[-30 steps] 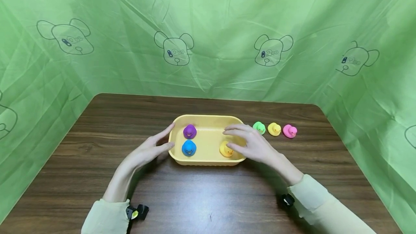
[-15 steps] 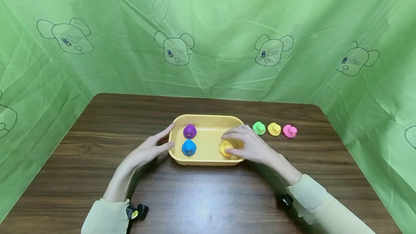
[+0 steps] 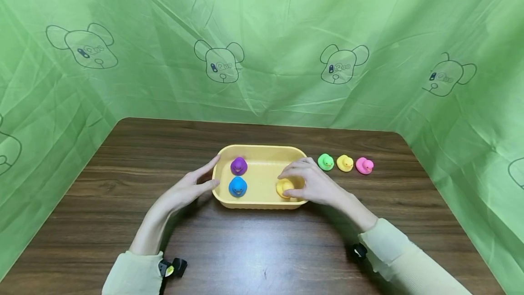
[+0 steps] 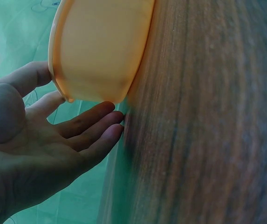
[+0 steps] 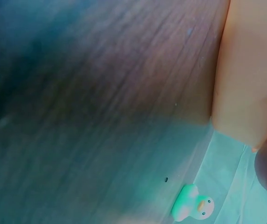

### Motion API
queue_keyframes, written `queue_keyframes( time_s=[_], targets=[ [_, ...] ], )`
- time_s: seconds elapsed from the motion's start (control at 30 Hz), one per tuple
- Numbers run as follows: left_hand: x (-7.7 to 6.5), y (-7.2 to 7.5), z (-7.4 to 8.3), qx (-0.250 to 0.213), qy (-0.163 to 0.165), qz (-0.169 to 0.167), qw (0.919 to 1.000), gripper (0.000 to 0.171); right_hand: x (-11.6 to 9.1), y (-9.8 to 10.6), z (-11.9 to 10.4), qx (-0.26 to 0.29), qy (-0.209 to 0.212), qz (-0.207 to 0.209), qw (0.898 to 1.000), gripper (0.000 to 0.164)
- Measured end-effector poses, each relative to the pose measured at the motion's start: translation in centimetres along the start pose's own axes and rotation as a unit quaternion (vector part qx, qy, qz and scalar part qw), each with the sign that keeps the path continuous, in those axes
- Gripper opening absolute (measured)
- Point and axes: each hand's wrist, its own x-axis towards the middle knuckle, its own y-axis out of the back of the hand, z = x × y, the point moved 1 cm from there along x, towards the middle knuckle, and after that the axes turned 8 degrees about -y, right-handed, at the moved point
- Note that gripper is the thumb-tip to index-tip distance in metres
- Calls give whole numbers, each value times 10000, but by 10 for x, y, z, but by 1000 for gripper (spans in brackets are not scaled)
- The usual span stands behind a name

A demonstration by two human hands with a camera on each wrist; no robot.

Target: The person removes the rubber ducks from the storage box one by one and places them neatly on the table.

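Note:
A pale yellow tray [image 3: 259, 181] sits on the wooden table. My left hand [image 3: 184, 192] rests its thumb and straight fingertips at the tray's left end; in the left wrist view this hand [image 4: 40, 140] has thumb and index finger at the rim, the other fingers loose below. Inside the tray's right part, my right hand [image 3: 315, 182] pinches a yellow rubber duck [image 3: 282, 187] between thumb and fingers, partly covering it. A purple rubber duck [image 3: 239, 166] and a blue one [image 3: 238, 186] stand at the tray's left side, purple behind blue.
Right of the tray, a green rubber duck [image 3: 325, 162], a second yellow duck [image 3: 345, 163] and a pink duck [image 3: 364, 165] stand in a row on the table [image 3: 262, 249]. A green cloth [image 3: 282, 99] hangs behind and at both sides.
My right hand's thumb and fingers have come down and closed around the yellow duck in the tray. My left hand and the other ducks stay put.

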Motion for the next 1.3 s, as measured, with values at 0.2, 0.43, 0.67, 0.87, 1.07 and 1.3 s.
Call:
queue_keyframes(
  time_s=[0.2,0.43,0.67,0.87,1.07,1.3],
  targets=[
    [1,0,0,-72,-25,-28,10000,70,1,0,-1,-3,-69,-75,9999,32],
    [0,0,0,-5,-19,-17,10000,71,3,-1,0,-113,36,-153,9998,27],
    [0,-1,0,-102,-74,-27,9999,71,3,-1,0,-148,186,-106,9997,21],
    [0,-1,0,-59,-50,-18,10000,72,3,-1,-1,-182,207,-78,9996,18],
    [0,-1,0,15,-8,-20,10000,72,4,1,-4,-223,169,-99,9996,18],
    [1,-2,-1,-80,-45,-40,9999,72,3,4,-6,-406,310,35,9987,17]
  ],
)
